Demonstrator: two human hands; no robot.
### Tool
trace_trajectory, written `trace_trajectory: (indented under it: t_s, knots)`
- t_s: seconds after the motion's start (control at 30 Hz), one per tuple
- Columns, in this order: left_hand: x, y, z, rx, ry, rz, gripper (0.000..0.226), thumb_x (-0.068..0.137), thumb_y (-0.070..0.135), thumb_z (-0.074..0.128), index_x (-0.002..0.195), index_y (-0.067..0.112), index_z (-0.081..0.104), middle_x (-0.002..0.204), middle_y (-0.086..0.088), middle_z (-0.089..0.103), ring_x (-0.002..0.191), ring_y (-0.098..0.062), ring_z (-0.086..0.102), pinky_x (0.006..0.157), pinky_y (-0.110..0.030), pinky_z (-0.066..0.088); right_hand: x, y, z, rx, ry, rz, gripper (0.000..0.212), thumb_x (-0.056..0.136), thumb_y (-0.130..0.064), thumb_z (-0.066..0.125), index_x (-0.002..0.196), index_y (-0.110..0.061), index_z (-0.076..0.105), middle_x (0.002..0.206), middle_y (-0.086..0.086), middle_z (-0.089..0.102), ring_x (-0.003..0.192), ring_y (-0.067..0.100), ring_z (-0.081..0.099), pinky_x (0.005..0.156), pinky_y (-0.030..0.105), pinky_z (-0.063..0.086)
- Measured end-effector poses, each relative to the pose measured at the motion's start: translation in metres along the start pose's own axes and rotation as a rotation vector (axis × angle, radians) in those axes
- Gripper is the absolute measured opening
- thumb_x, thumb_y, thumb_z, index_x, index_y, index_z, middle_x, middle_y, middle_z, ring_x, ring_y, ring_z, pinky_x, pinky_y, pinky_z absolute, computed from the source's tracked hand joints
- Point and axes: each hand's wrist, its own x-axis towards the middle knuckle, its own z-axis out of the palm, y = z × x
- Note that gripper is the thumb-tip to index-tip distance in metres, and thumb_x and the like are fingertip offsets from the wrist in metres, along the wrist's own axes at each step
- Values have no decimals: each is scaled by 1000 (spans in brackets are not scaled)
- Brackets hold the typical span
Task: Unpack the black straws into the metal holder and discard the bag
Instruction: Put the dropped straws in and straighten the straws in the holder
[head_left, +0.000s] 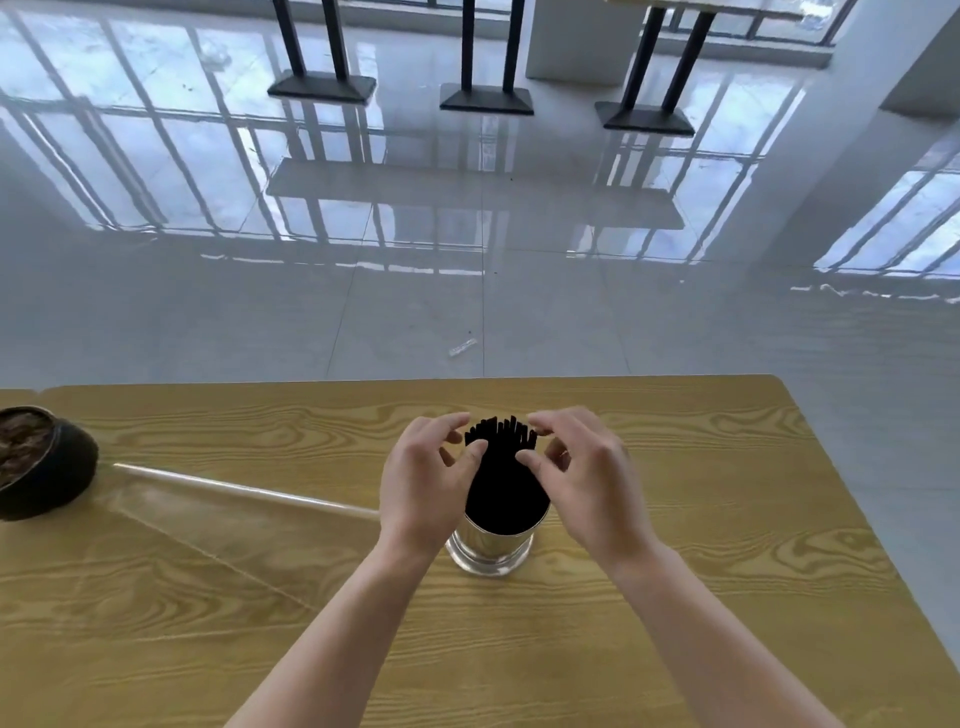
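A bundle of black straws (506, 488) stands upright in the shiny metal holder (491, 551) on the wooden table (727, 519). My left hand (423, 488) curls round the bundle's left side, thumb against the straws near their tips. From the right, my right hand (587, 478) has its thumb on the bundle and its fingers arched over the straw tips. The clear plastic bag (218, 525) lies flat and empty on the table, left of the holder.
A dark round bowl (41, 462) sits at the table's left edge. The table's far edge runs just behind the holder, and its right edge slants away. Beyond lie a glossy tiled floor, a small scrap (462, 347) and black table bases (485, 98).
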Motion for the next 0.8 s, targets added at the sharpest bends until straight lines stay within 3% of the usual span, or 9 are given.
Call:
trace_trajectory:
  t_s: [0.13, 0.23, 0.43, 0.57, 0.8]
  knots:
    - [-1, 1, 5, -45, 22, -6, 22, 85, 20, 79, 107, 25, 77, 91, 15, 69, 72, -7, 62, 71, -23, 54, 15, 9, -10, 97, 20, -13, 27, 80, -7, 84, 105, -13, 76, 93, -8, 67, 74, 1, 64, 69, 10, 51]
    - [-1, 0, 7, -54, 43, -14, 24, 85, 19, 80, 108, 23, 77, 92, 14, 69, 71, -4, 62, 73, -21, 53, 27, 11, -12, 35, -32, -24, 19, 85, -11, 80, 104, -13, 78, 91, -7, 69, 73, 2, 61, 69, 7, 44]
    - [-3, -3, 6, -103, 49, -25, 29, 82, 15, 83, 109, 23, 76, 87, 15, 70, 78, -5, 64, 73, -16, 53, 50, 7, -7, -93, -271, 29, 24, 99, -29, 61, 116, -19, 75, 108, -2, 73, 108, 20, 59, 93, 35, 47]
    - [-4, -7, 6, -184, 44, -94, 30, 80, 15, 85, 107, 24, 77, 84, 13, 72, 74, 1, 63, 72, -8, 49, 61, 1, -5, -129, -419, 21, 24, 100, -26, 58, 95, -14, 78, 90, 3, 74, 95, 23, 64, 85, 41, 51]
    - [-1, -3, 5, -212, 16, -132, 24, 81, 15, 84, 96, 32, 77, 88, 17, 74, 74, -3, 64, 70, -9, 50, 70, 1, -2, -168, -457, 56, 16, 96, -23, 65, 100, -18, 80, 96, -4, 77, 92, 15, 66, 79, 28, 44]
